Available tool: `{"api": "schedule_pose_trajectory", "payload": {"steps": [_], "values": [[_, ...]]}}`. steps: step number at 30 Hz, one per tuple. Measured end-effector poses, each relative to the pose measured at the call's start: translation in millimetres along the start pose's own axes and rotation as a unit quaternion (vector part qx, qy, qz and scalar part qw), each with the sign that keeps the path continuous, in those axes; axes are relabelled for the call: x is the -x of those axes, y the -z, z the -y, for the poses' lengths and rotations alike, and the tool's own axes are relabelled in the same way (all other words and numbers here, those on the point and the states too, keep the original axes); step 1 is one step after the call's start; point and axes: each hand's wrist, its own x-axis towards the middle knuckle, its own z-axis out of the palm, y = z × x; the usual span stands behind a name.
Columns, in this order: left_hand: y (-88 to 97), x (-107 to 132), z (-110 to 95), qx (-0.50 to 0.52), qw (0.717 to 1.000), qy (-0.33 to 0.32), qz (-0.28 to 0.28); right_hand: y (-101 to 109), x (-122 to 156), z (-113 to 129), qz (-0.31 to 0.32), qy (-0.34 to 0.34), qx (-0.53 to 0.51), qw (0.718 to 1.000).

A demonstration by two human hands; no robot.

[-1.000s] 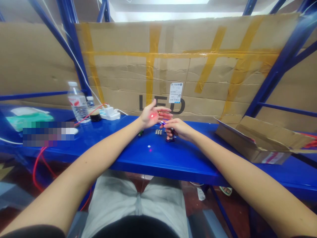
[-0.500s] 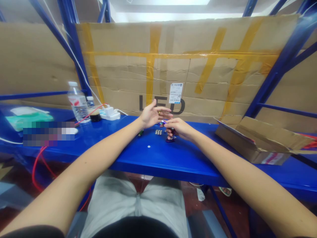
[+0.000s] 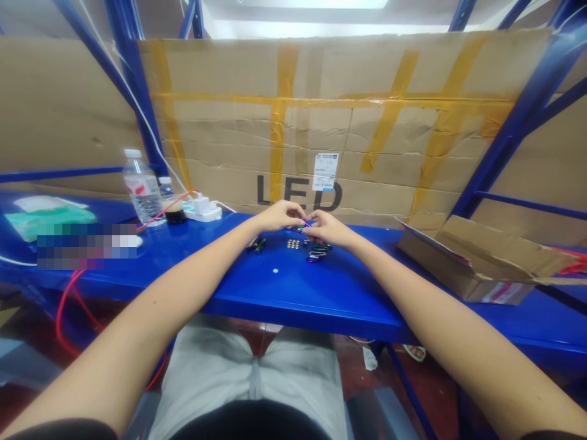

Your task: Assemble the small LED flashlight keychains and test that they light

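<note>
Pinching the pointer (image 3: 303, 227) from both sides now: my left hand (image 3: 280, 216), open-palmed a second ago, has closed onto it against my right hand (image 3: 328, 228), so handling has gone two-handed.

- Bright, even light is given from above; a ceiling strip (image 3: 293, 13) at the top edge is blown out to white.
- A soft sheen is seen on the blue tabletop (image 3: 284, 287); shadows are faint.
- Straight lines are bent toward the edges, and the forearms (image 3: 137, 342) are stretched in the lower corners.
- A patch (image 3: 87, 246) at left is pixelated.
- The small item (image 3: 304, 226) pinched between left hand (image 3: 279, 217) and right hand (image 3: 329, 230) cannot be resolved.
</note>
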Motion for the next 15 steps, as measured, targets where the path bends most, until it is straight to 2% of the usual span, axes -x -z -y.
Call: {"api": "schedule_pose_trajectory", "payload": {"steps": [3,6,9,12,15], "values": [[3.2,0.3,2.2,-0.02,0.999,0.0,-0.041,2.3,-7.1,-6.1,-0.019,0.008,0.017,1.0],[7.5,2.9,4.4,-0.041,0.996,0.034,-0.075,4.6,-15.7,-13.2,-0.061,0.009,0.014,0.998],[9.5,4.5,10.3,-0.054,0.993,0.063,-0.085,4.2,-24.7,-19.1,-0.105,0.024,0.029,0.994],[10.6,4.3,20.8,-0.079,0.99,0.066,-0.099,3.3,-32.8,-24.8,-0.147,0.053,0.065,0.986],[12.4,4.0,32.0,-0.102,0.986,0.071,-0.107,4.2,-38.1,-31.0,-0.147,0.065,0.096,0.982]]}}
